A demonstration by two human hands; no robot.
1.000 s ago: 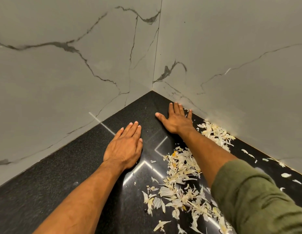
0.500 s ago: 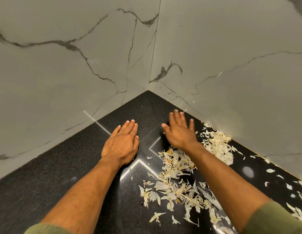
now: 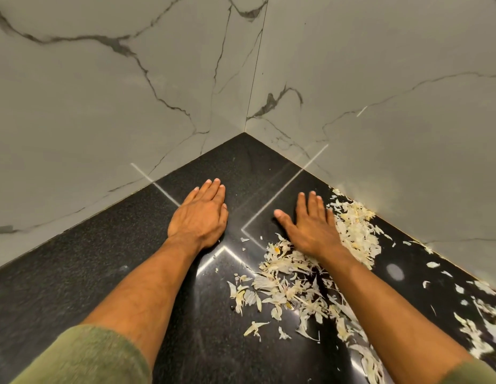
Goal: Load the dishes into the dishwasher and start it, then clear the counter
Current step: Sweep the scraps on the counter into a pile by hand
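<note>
Pale, papery vegetable peels [image 3: 291, 281] lie scattered over the black granite counter [image 3: 75, 286], in a band from beside the right wall toward me. My right hand [image 3: 310, 225] lies flat on the counter with fingers straight, its heel and wrist at the far edge of the peel pile. More peels [image 3: 357, 228] are heaped just right of that hand, against the wall. My left hand [image 3: 201, 217] rests flat on bare counter to the left, fingers together, touching no peels. No dishes or dishwasher are in view.
Two marble-look walls [image 3: 130, 92] meet in a corner [image 3: 245, 133] straight ahead and close off the counter at the back and right. Loose peel flakes [image 3: 476, 314] trail along the right wall toward the lower right. Green sleeves [image 3: 83, 356] cover both upper forearms.
My right hand has slid back from the corner toward me, along the counter to the edge of the peel pile. My left hand stays flat at about the same spot.
</note>
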